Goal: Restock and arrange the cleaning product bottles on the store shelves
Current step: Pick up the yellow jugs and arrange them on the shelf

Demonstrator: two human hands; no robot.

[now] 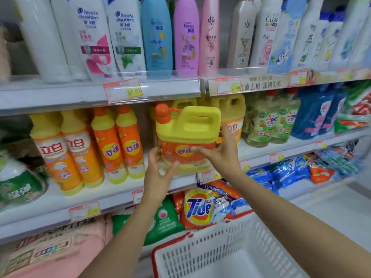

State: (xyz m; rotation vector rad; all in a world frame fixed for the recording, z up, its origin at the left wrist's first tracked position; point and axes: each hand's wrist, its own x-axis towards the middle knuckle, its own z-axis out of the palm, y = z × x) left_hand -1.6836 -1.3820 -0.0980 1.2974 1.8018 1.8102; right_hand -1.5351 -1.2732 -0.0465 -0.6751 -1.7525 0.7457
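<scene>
The left hand (158,169) and right hand (220,152) are apart and grip a squat yellow plastic jug (186,127) between them. The left hand's curled fingers are at its lower left corner, with the thumb pressed up against the base. The right hand's palm is on the right flank and its fingers are laid across the glossy orange label. The jug is blocky, with a moulded loop handle on top and a round orange pump cap (162,114) at its left shoulder. It is upright at the front of the middle shelf (116,192), but I cannot tell whether its base touches the shelf. Just behind the right hand stand more yellow jugs (232,109) of the same shape. Left of the left hand is a row of slim orange-and-yellow bottles (116,143), and beyond them taller waisted ones (60,155). Right of the right hand are translucent pale-green bottles (269,121), then soft blue pouches (313,115). Above the hands, smooth rounded shampoo bottles (158,35) line the upper shelf. Below the hands lies a crinkled Tide bag (200,207), and under the right forearm is a white slotted plastic basket (220,235) with a red rim.
</scene>
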